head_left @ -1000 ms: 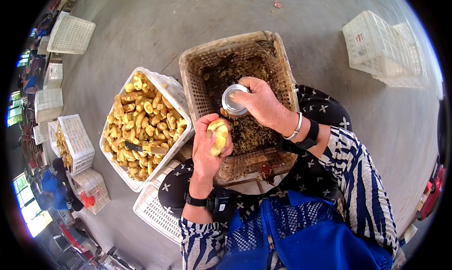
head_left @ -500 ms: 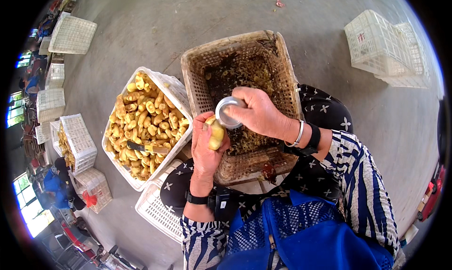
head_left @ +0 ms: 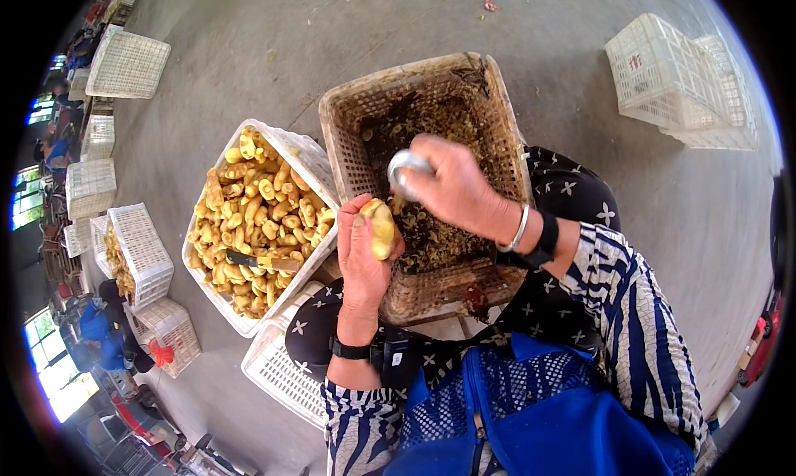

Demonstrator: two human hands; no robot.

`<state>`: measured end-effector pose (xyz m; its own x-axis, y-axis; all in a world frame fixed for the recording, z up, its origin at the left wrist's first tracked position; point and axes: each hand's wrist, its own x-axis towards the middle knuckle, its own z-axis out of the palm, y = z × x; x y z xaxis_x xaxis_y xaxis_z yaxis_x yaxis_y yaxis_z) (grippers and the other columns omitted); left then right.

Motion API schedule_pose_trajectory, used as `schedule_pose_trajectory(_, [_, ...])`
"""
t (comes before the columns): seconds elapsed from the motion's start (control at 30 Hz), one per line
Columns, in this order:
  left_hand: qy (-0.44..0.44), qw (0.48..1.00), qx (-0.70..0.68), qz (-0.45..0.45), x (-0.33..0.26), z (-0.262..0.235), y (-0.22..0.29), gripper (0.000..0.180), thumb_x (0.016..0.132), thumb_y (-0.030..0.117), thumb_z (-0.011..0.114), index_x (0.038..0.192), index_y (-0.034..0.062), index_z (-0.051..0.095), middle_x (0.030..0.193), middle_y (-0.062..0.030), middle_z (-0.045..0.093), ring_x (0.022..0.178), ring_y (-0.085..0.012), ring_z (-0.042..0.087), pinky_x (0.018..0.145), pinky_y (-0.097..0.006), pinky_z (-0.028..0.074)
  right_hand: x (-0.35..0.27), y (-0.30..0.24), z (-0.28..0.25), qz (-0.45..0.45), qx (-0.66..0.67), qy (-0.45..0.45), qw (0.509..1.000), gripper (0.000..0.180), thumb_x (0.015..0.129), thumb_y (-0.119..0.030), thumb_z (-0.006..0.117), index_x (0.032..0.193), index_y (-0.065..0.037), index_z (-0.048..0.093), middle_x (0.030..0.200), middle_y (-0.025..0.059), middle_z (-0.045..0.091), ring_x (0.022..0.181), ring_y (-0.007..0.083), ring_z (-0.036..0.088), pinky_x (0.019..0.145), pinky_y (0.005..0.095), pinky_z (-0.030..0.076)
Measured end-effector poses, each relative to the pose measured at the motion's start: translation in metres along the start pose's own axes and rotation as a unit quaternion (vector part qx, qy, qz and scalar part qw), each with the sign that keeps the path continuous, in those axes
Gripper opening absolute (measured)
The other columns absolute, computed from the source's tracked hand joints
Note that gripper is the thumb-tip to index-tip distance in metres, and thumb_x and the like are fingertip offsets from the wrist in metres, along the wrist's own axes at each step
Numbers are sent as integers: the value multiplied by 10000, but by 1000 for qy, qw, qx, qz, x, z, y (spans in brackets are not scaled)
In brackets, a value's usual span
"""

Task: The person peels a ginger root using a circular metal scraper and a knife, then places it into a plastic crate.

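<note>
My left hand (head_left: 361,256) is closed round a piece of ginger (head_left: 380,227), pale yellow and partly peeled, above the near left part of a dirty crate. My right hand (head_left: 456,186) grips a silver ring-shaped scraper (head_left: 400,167), blurred by motion and apart from the ginger. Below both hands, the brown-stained crate (head_left: 347,150) holds dark scraps and yellowish peelings (head_left: 431,252). To its left stands a white crate (head_left: 308,151) heaped with ginger (head_left: 240,194). A knife (head_left: 261,261) with a dark blade and yellowish handle lies on the heap.
Another white crate (head_left: 282,368) sits beneath my left arm. Stacked white crates (head_left: 667,74) stand at the far right. More crates (head_left: 141,252) line the left side, near a person in blue (head_left: 99,331). A small reddish scrap (head_left: 491,5) lies on the concrete floor.
My right hand has drawn the scraper up and slightly right, off the ginger. My left hand keeps its hold, with the ginger nearly in the same place.
</note>
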<state>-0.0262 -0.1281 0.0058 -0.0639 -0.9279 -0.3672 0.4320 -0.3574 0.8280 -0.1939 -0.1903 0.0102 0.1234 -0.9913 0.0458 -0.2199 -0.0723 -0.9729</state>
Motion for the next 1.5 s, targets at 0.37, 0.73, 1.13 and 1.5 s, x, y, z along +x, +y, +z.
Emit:
schedule_pose_trajectory(0.37, [11, 960, -255, -115, 4, -3, 11, 457, 1005, 383, 408, 1312, 52, 479, 948, -36, 570, 656, -104, 434, 533, -230, 365, -8, -7, -3, -27, 131, -164, 977, 264, 842, -92, 699, 1079, 3, 635, 960, 88, 673, 822, 108, 645, 707, 269, 535])
schedule_pose_trajectory(0.73, [167, 956, -153, -187, 5, 12, 13, 322, 995, 357, 444, 1118, 85, 564, 869, -22, 594, 637, -97, 498, 505, -215, 354, -11, -7, 0, -120, 55, -178, 975, 212, 810, -64, 677, 1008, 0, 633, 984, 153, 667, 856, 352, 665, 710, 365, 547])
schedule_pose_trajectory(1.13, [-10, 954, -245, -172, 4, -9, 15, 405, 996, 351, 424, 1246, 45, 512, 821, -2, 515, 542, -84, 355, 448, -200, 267, 0, -2, -15, 31, 115, -180, 976, 180, 874, -126, 641, 801, 10, 547, 669, 2, 500, 659, 64, 461, 574, 279, 432])
schedule_pose_trajectory(1.5, [-20, 994, -65, -84, -8, -3, 14, 447, 1001, 382, 472, 1266, 23, 488, 818, -23, 518, 575, -77, 415, 465, -205, 297, 0, -9, -11, 10, 34, -190, 981, 145, 835, -105, 645, 822, 13, 562, 679, 122, 559, 623, 152, 536, 572, 317, 457])
